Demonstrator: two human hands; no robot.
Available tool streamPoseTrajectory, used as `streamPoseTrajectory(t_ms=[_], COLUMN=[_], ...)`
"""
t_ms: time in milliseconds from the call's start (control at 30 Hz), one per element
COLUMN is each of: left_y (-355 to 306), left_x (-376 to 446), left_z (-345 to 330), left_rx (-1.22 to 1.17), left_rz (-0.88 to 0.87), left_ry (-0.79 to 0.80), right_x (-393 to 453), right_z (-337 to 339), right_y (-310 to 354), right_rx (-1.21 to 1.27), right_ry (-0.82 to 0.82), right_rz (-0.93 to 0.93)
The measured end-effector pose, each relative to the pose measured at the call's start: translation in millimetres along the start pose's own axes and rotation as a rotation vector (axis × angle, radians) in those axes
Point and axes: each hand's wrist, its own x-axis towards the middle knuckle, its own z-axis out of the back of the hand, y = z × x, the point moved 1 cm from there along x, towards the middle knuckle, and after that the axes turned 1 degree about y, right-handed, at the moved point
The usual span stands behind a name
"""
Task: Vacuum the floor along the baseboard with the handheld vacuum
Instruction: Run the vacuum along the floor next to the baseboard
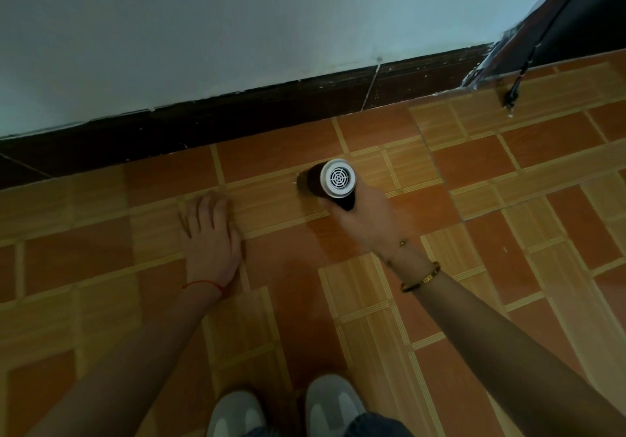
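Note:
My right hand (359, 219) grips the handheld vacuum (333, 179), a dark cylinder with a white round vented end cap facing me. Its nozzle end points down at the orange tiled floor (474, 219), a short way out from the dark brown baseboard (237, 111). The nozzle tip is hidden behind the vacuum's body. My left hand (211, 233) rests flat on the floor to the left of the vacuum, fingers straight and pointing toward the baseboard.
A pale wall (237, 23) rises above the baseboard. At the far right, a dark doorway or furniture edge (508, 53) with a black cable (518, 80) hanging to the floor. My two grey shoes (284, 409) are at the bottom centre.

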Motion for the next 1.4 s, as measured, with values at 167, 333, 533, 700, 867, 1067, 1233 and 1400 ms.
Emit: streamPoseTrajectory(t_ms=[167, 333, 533, 700, 867, 1067, 1233, 1400], left_y=[20, 30, 30, 29, 29, 27, 30, 43], left_x=[-4, -8, -10, -9, -10, -12, -22, -32], left_z=[2, -2, -5, -4, -2, 2, 6, 12], left_rx=[-0.022, -0.044, -0.033, -0.049, -0.048, -0.012, 0.0, 0.041], left_rz=[0.091, 0.165, 0.166, 0.171, 0.165, 0.142, 0.086, 0.066], left_ry=[0.006, 0.033, 0.011, 0.01, 0.03, 0.049, 0.06, 0.062], right_x=[2, 5, 12, -10, -43, -57, -48, -37], right_z=[-24, -37, -30, -27, -33, -23, -10, -13], right_y=[25, 37, 29, 29, 38, 27, 14, 22], right_rx=[-0.06, -0.093, -0.088, -0.068, -0.072, -0.082, -0.099, -0.1], right_ry=[0.102, 0.121, -0.031, 0.051, 0.27, 0.276, 0.128, 0.028], right_rz=[0.098, 0.117, 0.018, 0.032, 0.15, 0.15, 0.027, 0.015])
